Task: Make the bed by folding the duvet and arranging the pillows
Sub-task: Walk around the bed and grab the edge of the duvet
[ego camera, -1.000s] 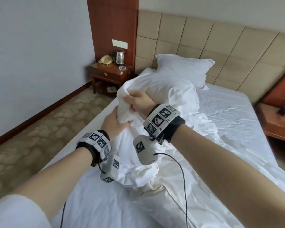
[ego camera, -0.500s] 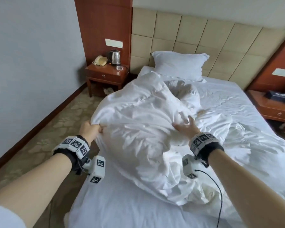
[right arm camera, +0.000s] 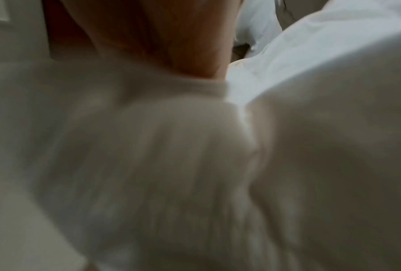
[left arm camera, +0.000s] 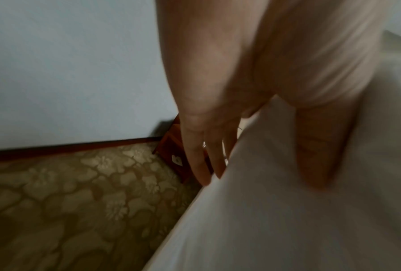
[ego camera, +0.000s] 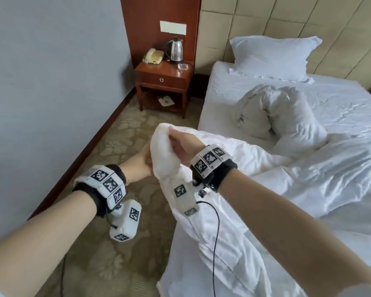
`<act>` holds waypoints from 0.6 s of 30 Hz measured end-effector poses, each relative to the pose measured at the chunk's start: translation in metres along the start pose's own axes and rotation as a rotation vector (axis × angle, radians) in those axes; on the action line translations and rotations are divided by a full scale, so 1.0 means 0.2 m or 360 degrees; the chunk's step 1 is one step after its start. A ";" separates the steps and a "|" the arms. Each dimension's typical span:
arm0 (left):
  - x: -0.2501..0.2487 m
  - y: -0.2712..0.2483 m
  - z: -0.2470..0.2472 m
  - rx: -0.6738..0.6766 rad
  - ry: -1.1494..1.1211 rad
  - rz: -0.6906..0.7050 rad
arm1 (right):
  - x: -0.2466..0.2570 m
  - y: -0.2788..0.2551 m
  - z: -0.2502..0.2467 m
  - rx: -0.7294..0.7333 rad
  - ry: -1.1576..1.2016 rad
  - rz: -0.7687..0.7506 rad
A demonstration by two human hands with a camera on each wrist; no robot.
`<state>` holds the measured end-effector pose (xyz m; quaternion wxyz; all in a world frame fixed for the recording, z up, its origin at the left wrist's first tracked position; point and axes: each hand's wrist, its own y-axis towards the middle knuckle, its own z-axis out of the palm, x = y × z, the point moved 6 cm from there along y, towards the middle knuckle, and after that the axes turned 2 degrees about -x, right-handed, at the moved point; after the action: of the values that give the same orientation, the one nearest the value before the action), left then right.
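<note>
The white duvet (ego camera: pixel 255 189) lies rumpled across the near half of the bed. Its bunched corner (ego camera: pixel 163 153) is lifted off the bed's left side, and both my hands hold it. My left hand (ego camera: pixel 142 162) pinches it from the left. In the left wrist view the fingers (left arm camera: pixel 201 165) lie behind the cloth (left arm camera: pixel 276 210) and the thumb (left arm camera: pixel 317 155) in front. My right hand (ego camera: pixel 181 143) curls over the corner's top. The right wrist view is blurred cloth (right arm camera: pixel 171 165). One pillow (ego camera: pixel 272 56) leans on the headboard. A crumpled white bundle (ego camera: pixel 263 110), seemingly a second pillow, lies mid-bed.
A wooden nightstand (ego camera: pixel 163 79) stands left of the bed's head with a kettle (ego camera: pixel 176 49) and a phone (ego camera: pixel 153 56) on it. Patterned carpet (ego camera: pixel 107 146) runs between the bed and the wall on the left. A padded headboard (ego camera: pixel 308 22) backs the bed.
My hands were apart on the spread duvet; now they meet on one bunched corner off the bed's left side. The duvet has come toward me, uncovering the crumpled bundle.
</note>
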<state>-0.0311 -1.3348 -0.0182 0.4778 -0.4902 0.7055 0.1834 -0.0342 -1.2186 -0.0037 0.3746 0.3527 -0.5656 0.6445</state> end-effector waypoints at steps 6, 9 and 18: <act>0.19 0.05 -0.23 0.0085 0.0283 -0.0045 | 0.07 0.07 0.30 0.0347 -0.0128 0.0120; 0.21 0.14 -0.27 0.0283 0.0381 0.0100 | 0.07 0.01 0.21 -0.0166 -0.0419 -0.0034; 0.06 0.02 -0.28 0.0937 0.0523 0.0574 | -0.57 -0.52 0.32 -0.1071 -0.1302 0.0675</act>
<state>-0.0637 -1.3794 -0.0019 0.4387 -0.2229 0.8701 -0.0271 0.1133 -1.2826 -0.0483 0.0792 0.3135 -0.8971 0.3010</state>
